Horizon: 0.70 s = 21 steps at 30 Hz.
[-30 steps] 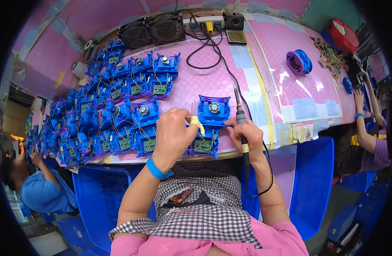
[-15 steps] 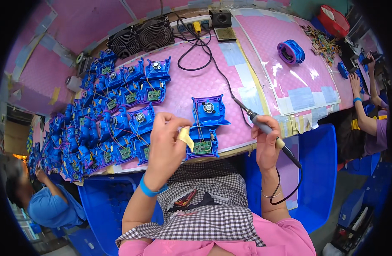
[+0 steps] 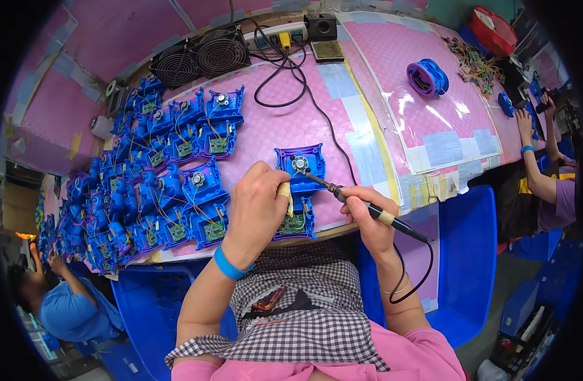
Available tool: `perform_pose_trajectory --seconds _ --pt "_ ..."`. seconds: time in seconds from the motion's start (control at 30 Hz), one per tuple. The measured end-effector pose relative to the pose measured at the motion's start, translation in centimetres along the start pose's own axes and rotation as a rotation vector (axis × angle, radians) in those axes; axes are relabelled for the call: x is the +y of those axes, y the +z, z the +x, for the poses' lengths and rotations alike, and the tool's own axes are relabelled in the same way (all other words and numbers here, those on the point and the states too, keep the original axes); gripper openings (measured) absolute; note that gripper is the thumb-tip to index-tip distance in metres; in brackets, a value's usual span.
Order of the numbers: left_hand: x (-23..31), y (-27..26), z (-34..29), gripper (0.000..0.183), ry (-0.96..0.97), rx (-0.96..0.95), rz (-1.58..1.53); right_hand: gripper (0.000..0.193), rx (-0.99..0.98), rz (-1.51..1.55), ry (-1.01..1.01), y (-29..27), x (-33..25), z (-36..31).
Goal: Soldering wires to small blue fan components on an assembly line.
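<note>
So the big change in the last half second is the right hand: it had the grey-and-black pen-shaped soldering iron lifted off to the side, and now the tip's back at the round silver metal speaker in the blue plastic housing. Looks to me like the iron's back in working position, though I can't tell if the tip actually touches. Right hand's gripping the handle like a pen. Left hand is pinched on a soft pale yellow strip, just left of that speaker. The housing's lying near the table's front edge, with a green circuit board below it.
</note>
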<state>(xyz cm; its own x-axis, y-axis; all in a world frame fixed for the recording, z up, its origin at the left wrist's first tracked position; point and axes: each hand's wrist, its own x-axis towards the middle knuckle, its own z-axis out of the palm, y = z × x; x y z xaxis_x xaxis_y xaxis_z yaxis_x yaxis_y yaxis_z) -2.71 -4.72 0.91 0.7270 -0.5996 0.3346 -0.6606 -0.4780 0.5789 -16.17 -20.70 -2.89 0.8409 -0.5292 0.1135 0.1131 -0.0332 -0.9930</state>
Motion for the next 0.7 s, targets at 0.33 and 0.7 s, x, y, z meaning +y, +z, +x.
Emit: perform_pose_trajectory --seconds 0.33,0.7 --pt "-0.1 0.5 0.4 0.016 -0.005 -0.014 -0.004 0.019 -0.015 -0.075 -0.071 -0.1 0.3 0.1" --pt "1.3 0.1 -0.1 0.018 0.001 -0.029 -0.034 0.014 0.186 0.082 -0.139 -1.3 0.2 0.1"
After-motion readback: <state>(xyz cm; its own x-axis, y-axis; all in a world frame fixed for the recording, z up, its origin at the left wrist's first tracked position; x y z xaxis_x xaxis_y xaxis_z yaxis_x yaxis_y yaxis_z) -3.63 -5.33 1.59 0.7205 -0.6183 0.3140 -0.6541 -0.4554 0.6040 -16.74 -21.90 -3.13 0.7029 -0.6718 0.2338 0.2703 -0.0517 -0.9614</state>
